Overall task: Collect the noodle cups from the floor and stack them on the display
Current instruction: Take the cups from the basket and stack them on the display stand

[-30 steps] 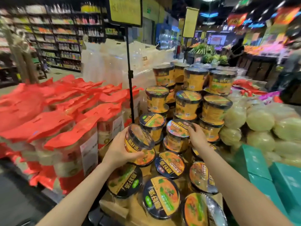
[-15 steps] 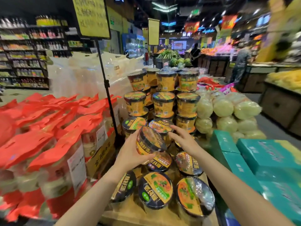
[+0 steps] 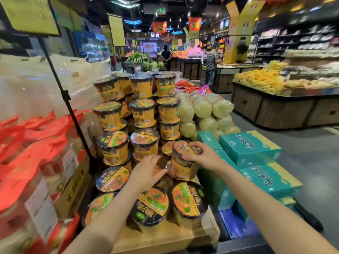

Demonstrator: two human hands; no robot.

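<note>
Several yellow noodle cups with black-rimmed lids are stacked in tiers (image 3: 143,114) on a wooden display base (image 3: 161,237). My right hand (image 3: 200,154) grips the lid edge of one noodle cup (image 3: 183,167) standing at the stack's right side, beside the teal boxes. My left hand (image 3: 146,171) reaches in from the left, its fingertips touching that cup's lower side, fingers fairly straight. Three more cups (image 3: 189,202) stand in the front row near me.
Red-handled packs (image 3: 33,143) fill the left. A black sign pole (image 3: 69,107) stands left of the stack. Bagged pale round goods (image 3: 203,109) and teal boxes (image 3: 249,145) lie right. An aisle and produce counters (image 3: 275,107) with two people are beyond.
The cup passed from my left hand to my right and moved right, now upright beside the teal boxes. The view has swung right.
</note>
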